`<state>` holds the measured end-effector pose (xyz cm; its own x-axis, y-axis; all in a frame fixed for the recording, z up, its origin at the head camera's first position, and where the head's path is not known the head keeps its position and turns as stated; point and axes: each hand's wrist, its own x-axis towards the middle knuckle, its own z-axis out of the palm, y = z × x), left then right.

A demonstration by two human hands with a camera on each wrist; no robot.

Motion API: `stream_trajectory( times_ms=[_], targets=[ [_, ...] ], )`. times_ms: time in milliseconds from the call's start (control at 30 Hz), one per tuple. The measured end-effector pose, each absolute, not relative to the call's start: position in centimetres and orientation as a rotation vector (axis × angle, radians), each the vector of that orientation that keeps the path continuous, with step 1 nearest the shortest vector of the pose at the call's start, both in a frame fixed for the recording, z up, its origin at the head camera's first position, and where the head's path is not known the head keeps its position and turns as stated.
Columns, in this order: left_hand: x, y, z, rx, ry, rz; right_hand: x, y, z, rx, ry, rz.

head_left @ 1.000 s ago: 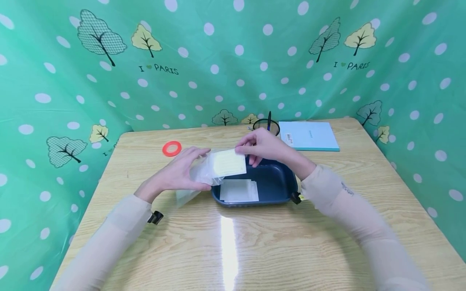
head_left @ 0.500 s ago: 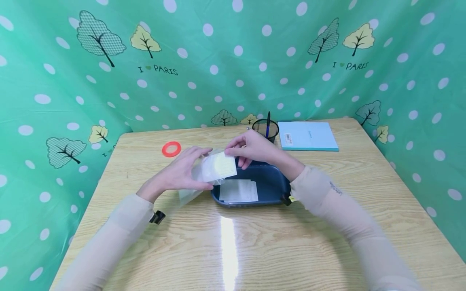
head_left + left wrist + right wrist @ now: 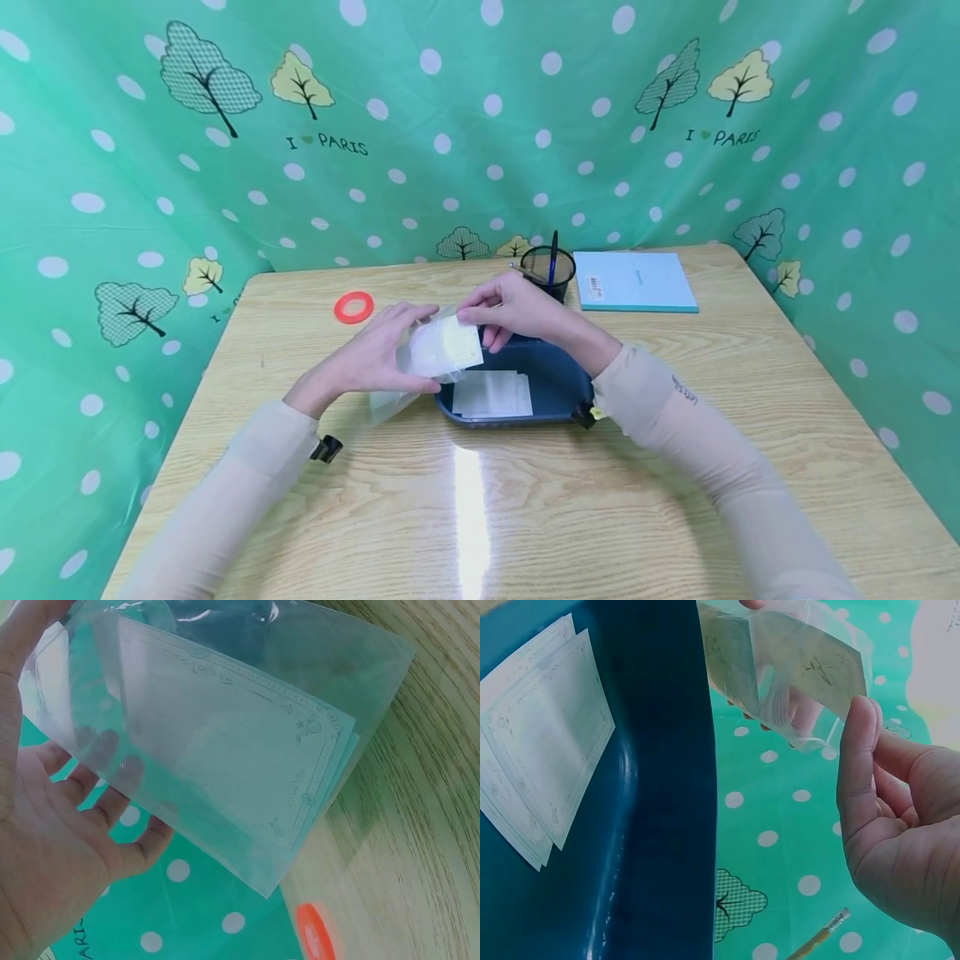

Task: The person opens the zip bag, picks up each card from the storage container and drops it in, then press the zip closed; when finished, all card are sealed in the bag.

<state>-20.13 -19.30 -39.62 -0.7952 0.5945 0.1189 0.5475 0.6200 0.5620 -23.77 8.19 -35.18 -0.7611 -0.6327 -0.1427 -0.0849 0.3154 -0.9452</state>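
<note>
My left hand (image 3: 367,354) holds a clear plastic bag (image 3: 371,667) between thumb and fingers, over the left end of a dark blue tray (image 3: 555,375). Inside the bag, the left wrist view shows several white paper cards (image 3: 225,735) with ornate printed borders. With thumb and forefinger my right hand (image 3: 528,308) pinches the corner of a card (image 3: 825,671) that sticks partly out of the bag's mouth. A small stack of similar cards (image 3: 551,742) lies in the tray, slightly fanned.
Behind the tray stands a black mesh pen holder (image 3: 555,287) with a pen and a pencil. To its right lies a light blue notebook (image 3: 637,282). An orange-red ring (image 3: 354,307) lies at the back left. A green dotted curtain (image 3: 480,167) backs the wooden table (image 3: 570,500).
My right hand has moved left and slightly down with the card, and less of the card now sticks out of the bag. My left hand has barely moved; the tray cards lie unchanged.
</note>
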Motion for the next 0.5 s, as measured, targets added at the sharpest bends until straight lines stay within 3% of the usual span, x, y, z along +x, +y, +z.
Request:
stream_trajectory(
  times_ms=[500],
  targets=[
    [-20.12, -19.33, -39.61, 0.995, 2.772, 0.901, -23.96, 7.94, -36.04, -0.580, 2.017, -1.524]
  ],
)
